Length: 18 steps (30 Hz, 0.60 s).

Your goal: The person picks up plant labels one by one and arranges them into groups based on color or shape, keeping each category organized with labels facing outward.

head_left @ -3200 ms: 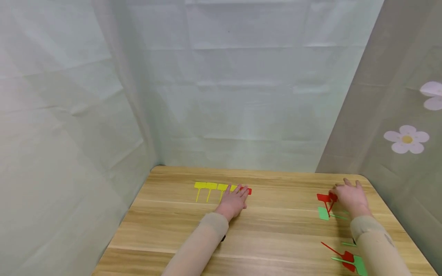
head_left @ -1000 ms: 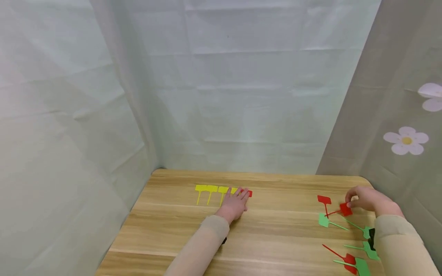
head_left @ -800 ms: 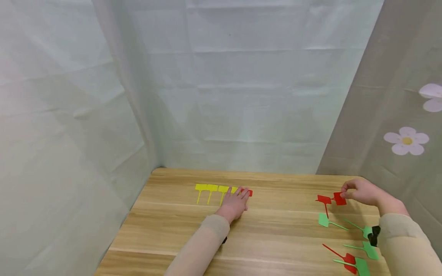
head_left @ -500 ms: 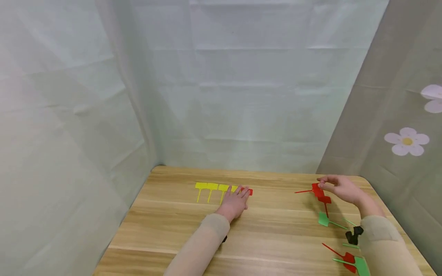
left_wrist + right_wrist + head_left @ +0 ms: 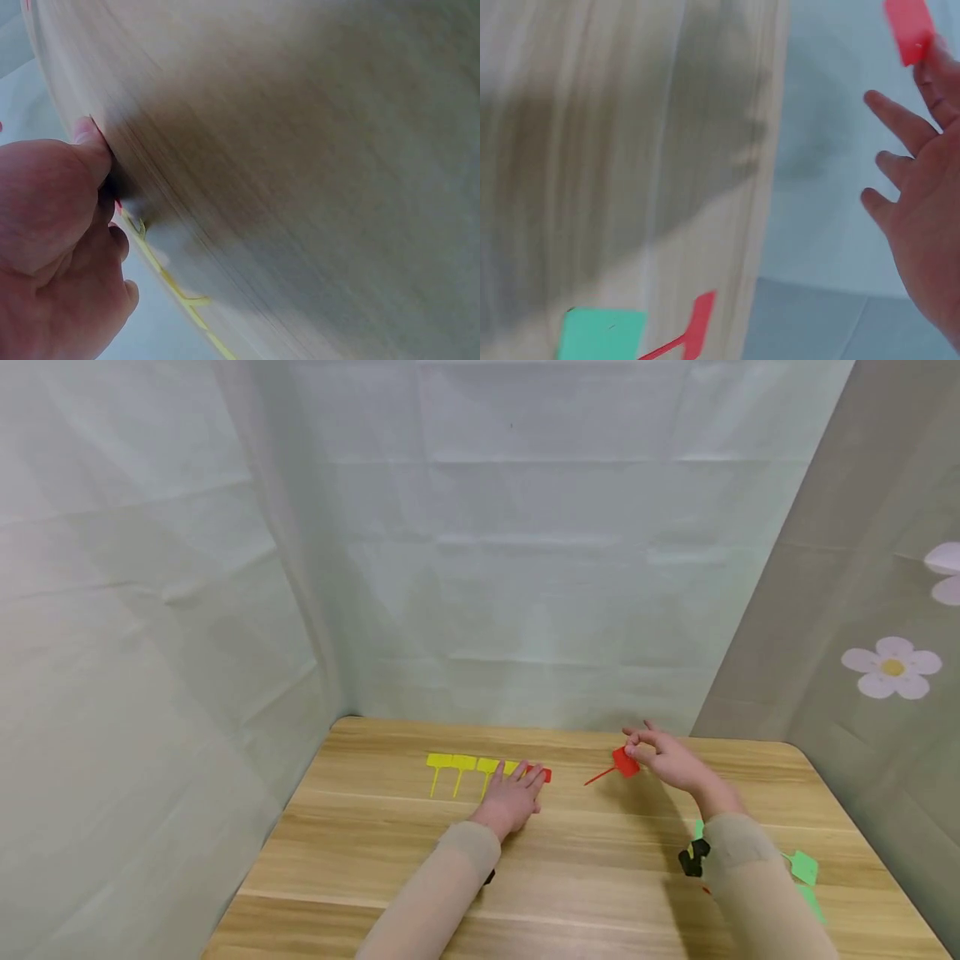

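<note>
My right hand [image 5: 675, 766] pinches a red T-shaped plant label [image 5: 626, 763] by its flat head between thumb and fingertips, above the back of the table, its thin stem pointing left. The right wrist view shows the same red label [image 5: 910, 31] at the fingertips, with the other fingers spread. My left hand [image 5: 508, 802] rests on the table with fingers spread over the right end of a row of labels. Yellow labels [image 5: 463, 762] line up there with stems toward me, and a red label [image 5: 547, 775] ends the row. The fingers partly cover these last labels.
Green labels [image 5: 804, 867] lie at the right of the wooden table [image 5: 585, 893], partly hidden by the right sleeve. A loose red label [image 5: 700, 324] and a green label [image 5: 604, 334] show low in the right wrist view. Pale cloth [image 5: 525, 568] hangs behind the table.
My right hand has lifted the red label from the right-hand group and carried it left along the table's back. The left hand stays on the row.
</note>
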Each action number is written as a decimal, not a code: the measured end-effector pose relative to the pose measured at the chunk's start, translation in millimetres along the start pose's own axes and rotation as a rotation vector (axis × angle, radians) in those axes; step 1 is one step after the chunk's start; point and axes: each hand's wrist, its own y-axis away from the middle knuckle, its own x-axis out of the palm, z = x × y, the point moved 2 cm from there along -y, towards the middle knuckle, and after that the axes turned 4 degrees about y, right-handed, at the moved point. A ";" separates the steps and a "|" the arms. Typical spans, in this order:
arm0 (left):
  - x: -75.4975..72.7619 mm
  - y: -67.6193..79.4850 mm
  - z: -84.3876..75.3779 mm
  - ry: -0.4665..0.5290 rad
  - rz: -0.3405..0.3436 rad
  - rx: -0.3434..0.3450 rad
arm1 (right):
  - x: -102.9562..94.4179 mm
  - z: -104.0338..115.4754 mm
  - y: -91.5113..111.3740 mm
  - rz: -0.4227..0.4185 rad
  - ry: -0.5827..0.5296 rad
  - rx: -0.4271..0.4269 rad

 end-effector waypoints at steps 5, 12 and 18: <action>3.0 -2.0 1.9 0.008 -0.008 -0.004 | 12.5 15.9 -24.2 0.102 0.143 0.002; 2.2 -1.3 2.0 0.025 -0.008 -0.008 | 42.4 44.0 -57.9 0.206 0.413 -0.032; -1.2 0.4 -0.7 0.028 -0.014 -0.010 | 70.5 58.4 -71.6 0.257 0.640 0.024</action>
